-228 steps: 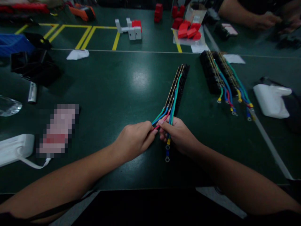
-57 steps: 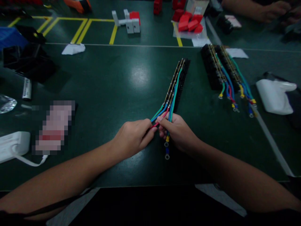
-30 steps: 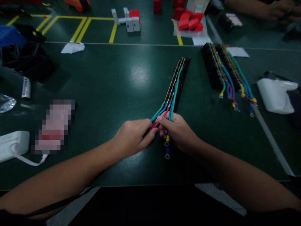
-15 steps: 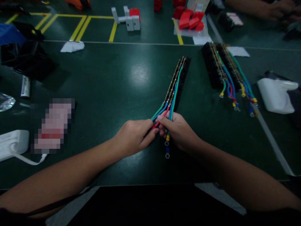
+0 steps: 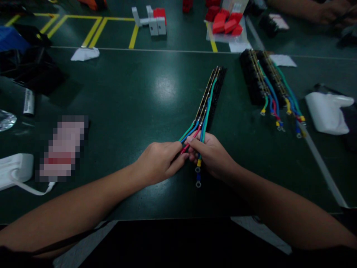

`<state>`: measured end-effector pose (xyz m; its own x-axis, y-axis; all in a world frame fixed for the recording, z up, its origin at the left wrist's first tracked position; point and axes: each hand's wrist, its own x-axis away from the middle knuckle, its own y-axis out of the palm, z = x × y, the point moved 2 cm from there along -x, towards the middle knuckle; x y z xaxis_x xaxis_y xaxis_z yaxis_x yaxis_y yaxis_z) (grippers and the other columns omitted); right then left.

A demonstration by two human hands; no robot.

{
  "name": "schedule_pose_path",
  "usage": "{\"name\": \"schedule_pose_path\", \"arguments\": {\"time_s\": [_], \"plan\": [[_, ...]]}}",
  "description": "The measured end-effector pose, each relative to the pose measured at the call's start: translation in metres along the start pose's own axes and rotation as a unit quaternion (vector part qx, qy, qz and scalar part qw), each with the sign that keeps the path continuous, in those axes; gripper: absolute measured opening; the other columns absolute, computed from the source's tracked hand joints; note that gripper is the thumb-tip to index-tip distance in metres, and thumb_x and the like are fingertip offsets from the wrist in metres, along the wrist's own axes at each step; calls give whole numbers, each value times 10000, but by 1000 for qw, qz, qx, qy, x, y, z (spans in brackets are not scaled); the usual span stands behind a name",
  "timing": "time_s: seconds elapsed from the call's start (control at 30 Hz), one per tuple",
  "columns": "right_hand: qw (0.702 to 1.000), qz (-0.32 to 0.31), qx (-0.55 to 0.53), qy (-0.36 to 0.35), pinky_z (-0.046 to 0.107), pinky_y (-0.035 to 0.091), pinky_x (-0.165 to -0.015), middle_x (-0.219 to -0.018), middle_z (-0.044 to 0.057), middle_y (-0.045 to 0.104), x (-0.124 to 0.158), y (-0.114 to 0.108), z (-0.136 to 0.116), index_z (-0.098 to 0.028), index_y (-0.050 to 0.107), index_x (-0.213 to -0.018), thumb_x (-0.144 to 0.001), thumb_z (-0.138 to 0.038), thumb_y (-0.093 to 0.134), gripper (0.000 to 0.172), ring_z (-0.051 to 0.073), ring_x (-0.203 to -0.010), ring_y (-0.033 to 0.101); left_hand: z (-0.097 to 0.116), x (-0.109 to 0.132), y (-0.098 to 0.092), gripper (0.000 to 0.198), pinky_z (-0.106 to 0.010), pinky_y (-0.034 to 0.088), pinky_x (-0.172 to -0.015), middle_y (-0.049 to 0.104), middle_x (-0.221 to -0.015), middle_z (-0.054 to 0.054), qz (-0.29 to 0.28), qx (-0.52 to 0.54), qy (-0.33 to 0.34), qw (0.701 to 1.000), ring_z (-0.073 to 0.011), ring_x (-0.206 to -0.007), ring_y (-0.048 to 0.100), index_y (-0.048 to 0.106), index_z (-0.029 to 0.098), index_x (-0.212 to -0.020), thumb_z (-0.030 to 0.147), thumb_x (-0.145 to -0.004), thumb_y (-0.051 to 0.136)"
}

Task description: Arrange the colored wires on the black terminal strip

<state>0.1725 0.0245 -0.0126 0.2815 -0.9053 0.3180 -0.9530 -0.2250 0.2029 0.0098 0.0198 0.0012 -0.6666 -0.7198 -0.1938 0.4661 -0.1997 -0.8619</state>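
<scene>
A long black strip with brass-coloured bars [image 5: 209,95] lies at a slant on the green table, and green, blue and red wires come off its near end. My left hand [image 5: 159,160] is closed on the ends of the left-hand green and blue wires [image 5: 188,132], with the red wire [image 5: 192,140] beside its fingertips. Between thumb and fingers, my right hand [image 5: 213,152] grips the right-hand green and blue wires. Their ring terminals [image 5: 198,176] hang out below that hand. The left wires' ends are hidden inside my left fingers.
Two similar wired black strips [image 5: 262,82] lie at the right, near a white handheld object [image 5: 327,113]. At the left are a phone [image 5: 64,147] on a cable, a white adapter [image 5: 16,169] and black bins [image 5: 30,69]. Red parts [image 5: 227,23] and another person's hand [image 5: 331,13] are farther back.
Both hands keep nearly the same place and hold. The view shifts very slightly; the strip and wires stay put.
</scene>
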Motion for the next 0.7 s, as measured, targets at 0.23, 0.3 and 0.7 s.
{"name": "schedule_pose_path", "arguments": {"time_s": [0.23, 0.3, 0.7], "plan": [[1000, -2, 12, -3, 214, 421, -504, -568, -42, 554, 0, 0, 0, -180, 547, -748, -906, -333, 596, 225, 82, -500, 520, 0, 1, 1, 231, -234, 321, -509, 540, -645, 27, -6, 1, -7, 1000, -97, -513, 454, 542, 172, -802, 301, -972, 453], [1000, -4, 8, -6, 209, 415, -500, -566, -44, 550, 0, 0, -1, -179, 545, -742, -904, -330, 600, 228, 79, -499, 517, 0, 1, 1, 230, -237, 313, -504, 545, -647, 25, -6, 2, -8, 1000, -97, -506, 447, 544, 169, -801, 296, -970, 453], [1000, -5, -9, -2, 203, 414, -492, -573, -45, 552, 0, 0, 0, -179, 546, -758, -895, -333, 611, 216, 79, -496, 515, -1, 2, 3, 226, -243, 336, -538, 581, -698, 13, -21, 1, -9, 1000, -109, -557, 499, 557, 172, -862, 310, -986, 427]]}}
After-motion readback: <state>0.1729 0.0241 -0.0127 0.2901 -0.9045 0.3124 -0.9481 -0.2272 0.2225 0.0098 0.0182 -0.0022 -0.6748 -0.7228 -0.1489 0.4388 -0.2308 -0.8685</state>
